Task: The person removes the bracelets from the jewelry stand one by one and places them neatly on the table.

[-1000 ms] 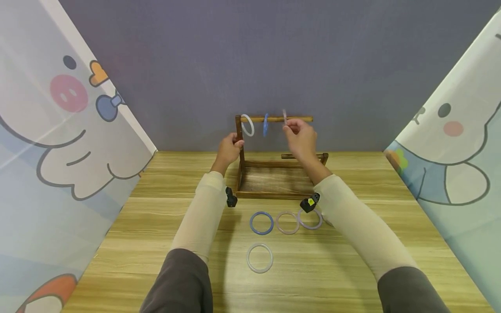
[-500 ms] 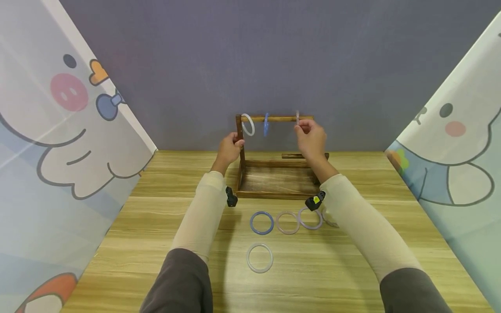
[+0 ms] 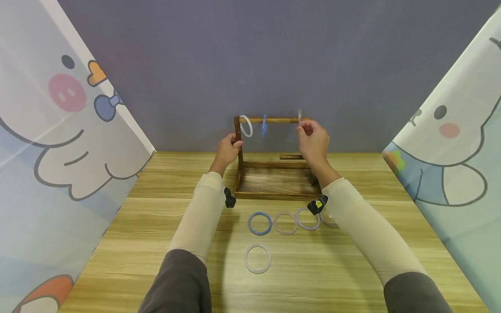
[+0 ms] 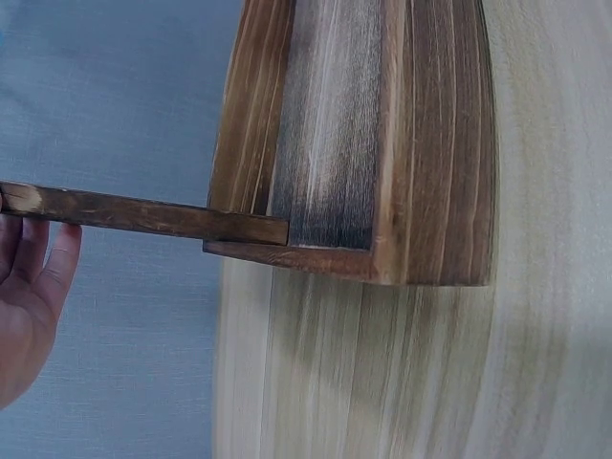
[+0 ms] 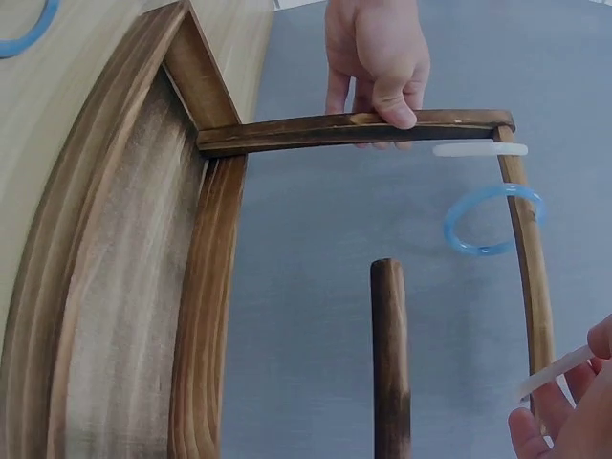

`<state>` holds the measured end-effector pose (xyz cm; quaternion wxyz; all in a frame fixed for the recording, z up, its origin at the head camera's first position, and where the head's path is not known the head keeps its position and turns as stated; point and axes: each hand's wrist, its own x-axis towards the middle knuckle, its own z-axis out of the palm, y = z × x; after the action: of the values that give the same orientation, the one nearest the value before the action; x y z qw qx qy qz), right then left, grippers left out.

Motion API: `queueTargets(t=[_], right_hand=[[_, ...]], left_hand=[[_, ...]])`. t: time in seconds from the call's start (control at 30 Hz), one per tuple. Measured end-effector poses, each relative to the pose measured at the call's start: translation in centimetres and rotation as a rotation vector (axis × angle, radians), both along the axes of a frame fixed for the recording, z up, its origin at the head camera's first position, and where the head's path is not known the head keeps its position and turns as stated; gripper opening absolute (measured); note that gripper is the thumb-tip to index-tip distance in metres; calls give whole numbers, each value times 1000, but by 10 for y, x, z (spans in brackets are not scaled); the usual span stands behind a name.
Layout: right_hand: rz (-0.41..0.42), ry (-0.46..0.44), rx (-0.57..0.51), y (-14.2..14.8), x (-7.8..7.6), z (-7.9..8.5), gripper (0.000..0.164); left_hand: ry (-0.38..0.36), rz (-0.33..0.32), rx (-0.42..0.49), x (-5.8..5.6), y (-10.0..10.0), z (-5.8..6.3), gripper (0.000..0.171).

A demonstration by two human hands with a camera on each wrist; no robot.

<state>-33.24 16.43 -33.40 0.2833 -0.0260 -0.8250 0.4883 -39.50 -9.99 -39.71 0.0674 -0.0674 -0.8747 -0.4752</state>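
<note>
My left hand grips the upright post of a dark wooden bangle rack, thumb on one side and fingers on the other in the right wrist view. Near the free right end of the rack's upper bar, my right hand pinches a pale pinkish bangle. That bangle appears to be still around the bar in the right wrist view. A white bangle hangs beside the post, and a blue bangle hangs farther along the same bar.
A shorter lower bar juts out over the rack's tray base. On the wooden table in front lie a blue bangle, a pinkish one, a lilac one and a whitish one. Another is partly hidden by the right sleeve.
My right hand has slid rightward along the upper bar with the pale pinkish bangle, toward the bar's free end. The left hand keeps its hold on the post.
</note>
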Motion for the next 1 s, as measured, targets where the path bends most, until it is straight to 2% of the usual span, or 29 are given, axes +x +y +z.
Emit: queueTargets(t=[0.4,0.63,1.0], right_hand=[[-101,18,14,9,-1,-4,20],[-67,50,20,12,3,-5,20],[-7,126,107,14,18,-10,18]], left_hand=[[-10,-1,11,-3,1,-3,31],[-15,0,26,-1,0,-2,30],[-6,3,16,0,1,-1,33]])
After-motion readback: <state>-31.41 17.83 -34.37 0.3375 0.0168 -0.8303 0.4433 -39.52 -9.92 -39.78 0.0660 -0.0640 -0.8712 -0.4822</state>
